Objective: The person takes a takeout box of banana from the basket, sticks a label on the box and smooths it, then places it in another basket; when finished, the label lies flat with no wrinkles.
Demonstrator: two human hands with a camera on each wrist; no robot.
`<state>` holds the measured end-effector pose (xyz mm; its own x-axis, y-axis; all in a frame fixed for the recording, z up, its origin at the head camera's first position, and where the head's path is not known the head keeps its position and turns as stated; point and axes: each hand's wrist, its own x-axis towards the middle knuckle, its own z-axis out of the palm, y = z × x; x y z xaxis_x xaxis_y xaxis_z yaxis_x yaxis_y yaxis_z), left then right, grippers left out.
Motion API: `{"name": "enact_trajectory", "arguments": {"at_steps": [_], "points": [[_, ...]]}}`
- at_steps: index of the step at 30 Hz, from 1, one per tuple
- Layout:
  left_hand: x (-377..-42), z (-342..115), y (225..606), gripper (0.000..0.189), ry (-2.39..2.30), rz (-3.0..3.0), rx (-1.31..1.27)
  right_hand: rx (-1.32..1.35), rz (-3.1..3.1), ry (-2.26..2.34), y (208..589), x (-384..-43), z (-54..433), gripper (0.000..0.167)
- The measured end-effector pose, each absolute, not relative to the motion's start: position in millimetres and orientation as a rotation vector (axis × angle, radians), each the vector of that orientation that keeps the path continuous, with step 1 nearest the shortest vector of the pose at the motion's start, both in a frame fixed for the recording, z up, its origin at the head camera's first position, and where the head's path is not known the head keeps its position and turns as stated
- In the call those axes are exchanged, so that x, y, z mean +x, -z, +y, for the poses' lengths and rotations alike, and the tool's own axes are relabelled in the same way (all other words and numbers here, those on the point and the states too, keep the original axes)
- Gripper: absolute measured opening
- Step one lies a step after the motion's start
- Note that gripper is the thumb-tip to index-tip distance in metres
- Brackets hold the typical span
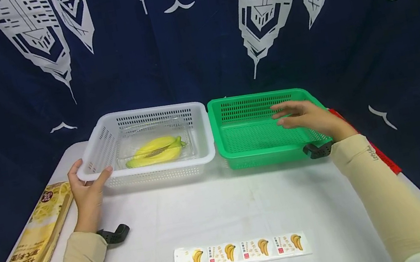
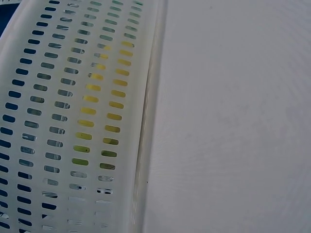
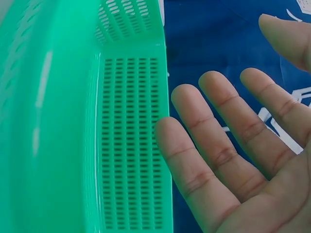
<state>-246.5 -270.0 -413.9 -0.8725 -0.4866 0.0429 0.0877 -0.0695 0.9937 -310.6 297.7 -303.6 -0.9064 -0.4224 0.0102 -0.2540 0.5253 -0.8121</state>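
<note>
At the near left corner of the white plastic basket (image 1: 146, 168), my left hand (image 1: 87, 190) holds the rim, fingers along its left side and thumb at the front. A clear plastic box (image 1: 184, 128) lies in that basket with yellow bananas (image 1: 156, 152) in it. In the left wrist view, yellow shows through the slots of the basket wall (image 2: 63, 116), and the hand is out of frame. My right hand (image 1: 309, 118) hovers over the right part of the green plastic basket (image 1: 264, 152). Its fingers are extended and hold nothing; the right wrist view shows the bare palm and fingers.
A strip of labels with banana pictures (image 1: 241, 252) lies near the front of the white table (image 1: 207, 211). A yellow noodle package (image 1: 25, 257) lies along the left edge. A red item (image 1: 385, 158) is partly hidden behind the right forearm. A dark blue curtain (image 1: 195, 49) hangs behind.
</note>
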Motion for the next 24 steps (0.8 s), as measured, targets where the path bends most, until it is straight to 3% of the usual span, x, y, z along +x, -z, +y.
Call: {"name": "enact_trajectory", "arguments": {"at_steps": [24], "points": [[-245.3, -269.9, 411.6, 0.088, 2.011, -1.817, 0.422, -0.575, 2.299, 1.47, 309.4, -343.9, 219.9, 0.057]]}}
